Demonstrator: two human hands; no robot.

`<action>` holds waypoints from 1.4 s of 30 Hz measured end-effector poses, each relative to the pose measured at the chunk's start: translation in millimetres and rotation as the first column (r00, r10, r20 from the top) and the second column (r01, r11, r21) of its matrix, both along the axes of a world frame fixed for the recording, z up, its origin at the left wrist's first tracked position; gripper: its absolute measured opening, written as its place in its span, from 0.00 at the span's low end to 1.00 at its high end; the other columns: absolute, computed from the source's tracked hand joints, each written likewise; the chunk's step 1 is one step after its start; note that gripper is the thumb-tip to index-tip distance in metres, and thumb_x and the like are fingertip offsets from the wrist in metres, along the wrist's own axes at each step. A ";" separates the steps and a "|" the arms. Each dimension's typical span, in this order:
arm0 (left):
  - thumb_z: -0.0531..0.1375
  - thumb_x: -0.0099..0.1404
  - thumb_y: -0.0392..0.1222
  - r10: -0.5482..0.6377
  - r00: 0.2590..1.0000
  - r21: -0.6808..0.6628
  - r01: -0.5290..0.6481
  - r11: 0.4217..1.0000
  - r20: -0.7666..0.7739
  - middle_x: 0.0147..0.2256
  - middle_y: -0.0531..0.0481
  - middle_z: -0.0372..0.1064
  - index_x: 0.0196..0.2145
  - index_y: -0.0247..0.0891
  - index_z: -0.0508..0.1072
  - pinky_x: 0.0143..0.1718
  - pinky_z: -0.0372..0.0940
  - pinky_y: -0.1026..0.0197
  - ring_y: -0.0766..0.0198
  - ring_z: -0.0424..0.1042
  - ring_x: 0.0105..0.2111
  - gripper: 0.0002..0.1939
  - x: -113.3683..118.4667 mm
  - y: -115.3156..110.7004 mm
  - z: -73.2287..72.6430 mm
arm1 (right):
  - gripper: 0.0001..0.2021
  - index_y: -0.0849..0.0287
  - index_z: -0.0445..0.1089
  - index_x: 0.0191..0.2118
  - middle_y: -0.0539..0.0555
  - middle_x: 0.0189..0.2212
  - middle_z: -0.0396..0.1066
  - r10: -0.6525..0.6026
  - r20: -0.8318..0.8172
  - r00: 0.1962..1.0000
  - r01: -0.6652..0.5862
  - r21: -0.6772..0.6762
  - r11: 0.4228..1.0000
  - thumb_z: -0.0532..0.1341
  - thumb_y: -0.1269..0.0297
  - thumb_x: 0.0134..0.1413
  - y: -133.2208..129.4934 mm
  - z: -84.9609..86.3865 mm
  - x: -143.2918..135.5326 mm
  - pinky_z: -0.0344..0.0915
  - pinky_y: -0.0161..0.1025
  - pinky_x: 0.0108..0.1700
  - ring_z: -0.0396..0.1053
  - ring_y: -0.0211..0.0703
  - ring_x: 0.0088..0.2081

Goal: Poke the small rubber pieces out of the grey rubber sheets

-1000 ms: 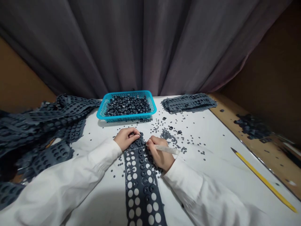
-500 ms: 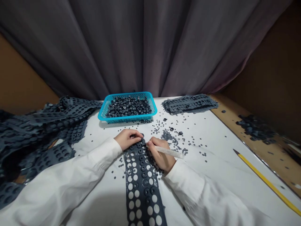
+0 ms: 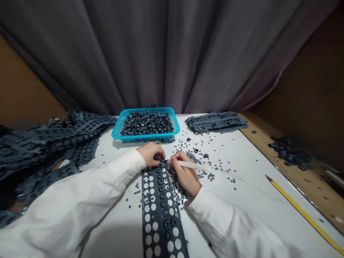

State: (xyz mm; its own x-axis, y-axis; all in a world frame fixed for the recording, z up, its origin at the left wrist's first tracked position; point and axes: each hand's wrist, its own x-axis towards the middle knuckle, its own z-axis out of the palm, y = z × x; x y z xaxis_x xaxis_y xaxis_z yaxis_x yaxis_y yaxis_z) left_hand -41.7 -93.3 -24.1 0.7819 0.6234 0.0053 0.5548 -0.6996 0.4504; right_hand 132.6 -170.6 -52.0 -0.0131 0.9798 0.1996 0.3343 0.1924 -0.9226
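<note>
A dark rubber strip (image 3: 158,215) with rows of round holes and ring-shaped pieces lies lengthwise in front of me. My left hand (image 3: 152,154) is at its far end, fingers curled down on the strip's edge; what its fingertips hold is too small to tell. Just right of it, my right hand (image 3: 186,172) grips a white stick-like tool (image 3: 195,166), whose tip points at the rings near my left fingers. Small dark discs (image 3: 178,186) are scattered beside the strip and under my right hand.
Behind the hands stands a blue basket (image 3: 145,137) full of small dark rings. Punched rubber sheets (image 3: 80,129) are heaped at left. A flat stack of strips (image 3: 216,122) lies at back right. Farther right are a yellow pencil (image 3: 303,211) and a dark pile of pieces (image 3: 290,152).
My left hand has shifted slightly right, its fingers more curled. The right hand and the tool's rear end have moved up a little. The strip has shifted slightly.
</note>
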 end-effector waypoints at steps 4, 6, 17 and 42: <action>0.58 0.50 0.29 -0.030 0.999 -0.051 0.028 0.998 -0.036 0.27 0.50 0.71 0.34 0.34 0.76 0.34 0.62 0.66 0.64 0.70 0.30 0.13 1.7 5.2 4.7 | 0.11 0.57 0.61 0.25 0.47 0.20 0.66 -0.020 0.020 1.000 0.020 0.007 1.000 0.53 0.62 0.58 0.9 -0.2 -0.4 0.57 0.34 0.30 0.65 0.38 0.25; 0.57 0.50 0.28 -0.043 0.998 -0.057 0.040 0.998 -0.050 0.28 0.50 0.72 0.34 0.34 0.77 0.35 0.62 0.66 0.64 0.70 0.30 0.14 1.9 6.3 6.8 | 0.12 0.58 0.61 0.24 0.47 0.20 0.66 -0.019 0.040 0.999 0.018 0.015 1.000 0.53 0.62 0.57 1.4 -0.1 -0.7 0.57 0.33 0.30 0.64 0.38 0.25; 0.64 0.49 0.36 -0.072 0.993 -0.090 0.064 0.994 -0.090 0.26 0.52 0.72 0.31 0.36 0.76 0.32 0.60 0.67 0.65 0.69 0.28 0.09 2.4 17.2 4.4 | 0.12 0.57 0.60 0.23 0.47 0.19 0.64 -0.028 0.124 0.992 0.021 0.058 0.998 0.52 0.63 0.56 1.3 1.3 -2.1 0.54 0.34 0.28 0.62 0.38 0.23; 0.55 0.60 0.47 0.513 0.814 -0.174 -0.483 0.858 0.274 0.21 0.55 0.64 0.31 0.36 0.70 0.24 0.58 0.66 0.68 0.60 0.21 0.11 -16.4 -22.9 -25.7 | 0.08 0.57 0.58 0.26 0.49 0.19 0.65 0.024 0.261 0.965 -0.040 0.057 0.998 0.49 0.67 0.55 -2.7 0.3 -5.3 0.56 0.32 0.27 0.64 0.38 0.22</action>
